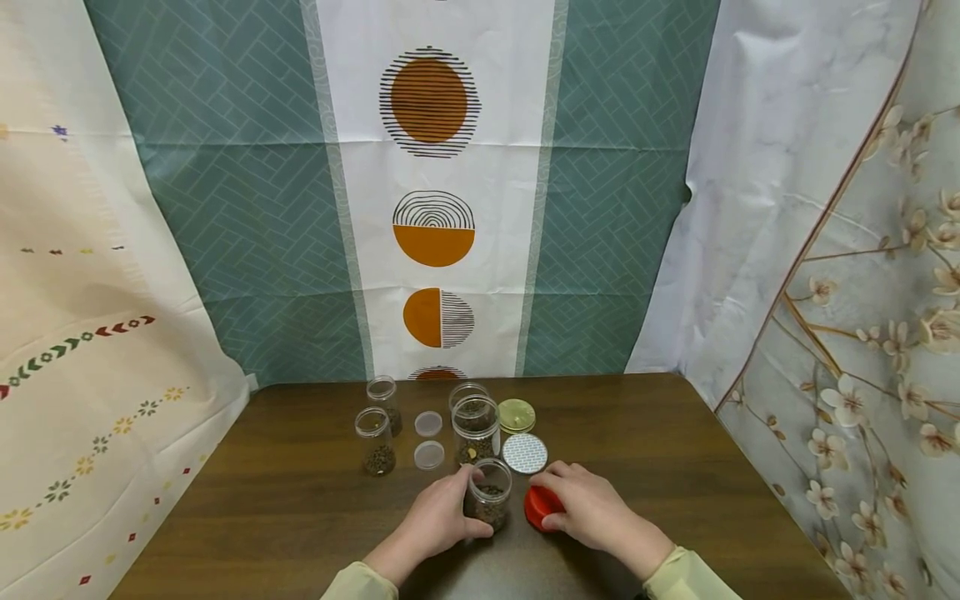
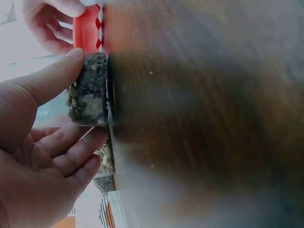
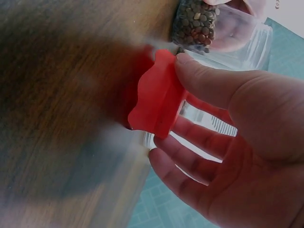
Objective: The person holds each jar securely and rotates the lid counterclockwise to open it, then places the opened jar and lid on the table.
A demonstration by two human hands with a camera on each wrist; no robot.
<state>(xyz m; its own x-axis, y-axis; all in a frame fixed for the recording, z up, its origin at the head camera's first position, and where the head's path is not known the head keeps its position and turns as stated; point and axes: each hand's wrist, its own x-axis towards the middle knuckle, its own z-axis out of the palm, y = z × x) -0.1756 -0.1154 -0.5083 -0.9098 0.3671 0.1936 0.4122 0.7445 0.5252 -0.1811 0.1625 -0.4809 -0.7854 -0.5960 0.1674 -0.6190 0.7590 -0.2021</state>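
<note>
My left hand (image 1: 442, 512) holds a clear jar (image 1: 489, 507), thumb on the near side and fingers round the far side. The jar stands upright with its mouth uncovered and small dark pieces, like beans or seeds, in its lower part (image 2: 89, 90). Just to the right, my right hand (image 1: 592, 504) grips a red round piece (image 1: 542, 508) at the table surface. Its wavy edge (image 3: 154, 95) shows in the right wrist view, pinched between thumb and fingertips; I cannot tell its exact kind. A small gap separates it from the jar.
Behind the held jar stand two more open jars, one (image 1: 475, 433) close by. Two slimmer jars (image 1: 377, 446) stand at the left. Two small translucent discs (image 1: 429, 455), a white patterned disc (image 1: 525, 454) and gold lids (image 1: 516, 415) lie between and beside them on the wooden table (image 1: 300, 517).
</note>
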